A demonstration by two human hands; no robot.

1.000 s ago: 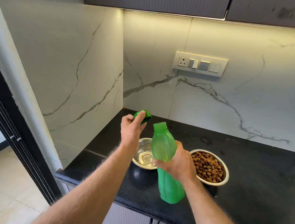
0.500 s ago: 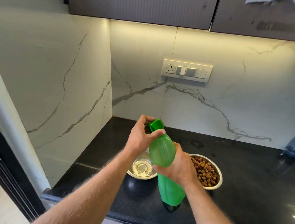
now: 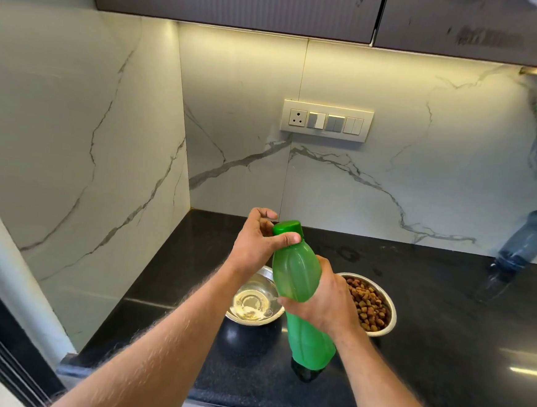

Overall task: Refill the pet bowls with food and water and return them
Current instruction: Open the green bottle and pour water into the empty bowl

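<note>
A green plastic bottle (image 3: 302, 289) stands upright, its base just above the black counter (image 3: 445, 313). My right hand (image 3: 323, 301) grips its middle. My left hand (image 3: 257, 241) pinches the green cap (image 3: 287, 228), which sits on the bottle's neck. Behind the bottle to the left is a steel bowl (image 3: 253, 301) holding clear water. To the right a second steel bowl (image 3: 378, 305) is filled with brown kibble; my right hand hides its near-left part.
A blue-grey bottle (image 3: 527, 239) stands at the far right against the marble backsplash. A switch plate with a socket (image 3: 326, 121) is on the back wall. A marble side wall closes the left. Dark cabinets hang overhead. The counter edge runs near my forearms.
My left hand brought the cap from beside the bottle onto its neck and now grips it there. The bottle stayed upright in my right hand. The view shifted left.
</note>
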